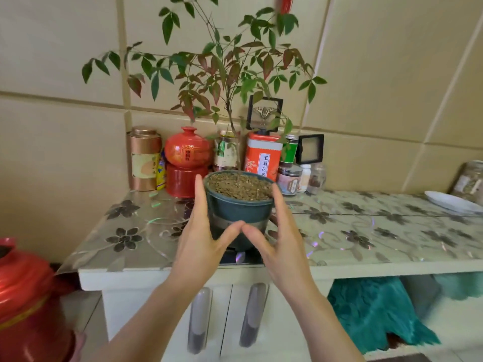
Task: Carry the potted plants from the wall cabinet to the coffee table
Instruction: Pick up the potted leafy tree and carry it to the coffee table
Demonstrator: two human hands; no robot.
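Observation:
A potted plant in a dark teal pot (pixel 239 209) stands on the wall cabinet's flower-patterned top (pixel 366 239), near its front edge. Thin stems with green and reddish leaves (pixel 222 71) rise high above the gravelly soil. My left hand (pixel 201 236) presses against the pot's left side and my right hand (pixel 277 236) against its right side. Both thumbs meet in front of the pot. The pot's base looks to be resting on a dark square mat; whether it is lifted I cannot tell.
Behind the pot stand tea tins and jars: a copper canister (pixel 144 158), a red ceramic jar (pixel 187 160), an orange tin (pixel 262 158), small bottles. A white plate (pixel 449 202) lies far right. A large red jar (pixel 28 301) sits low left. Teal cloth (pixel 371 312) hangs under the top.

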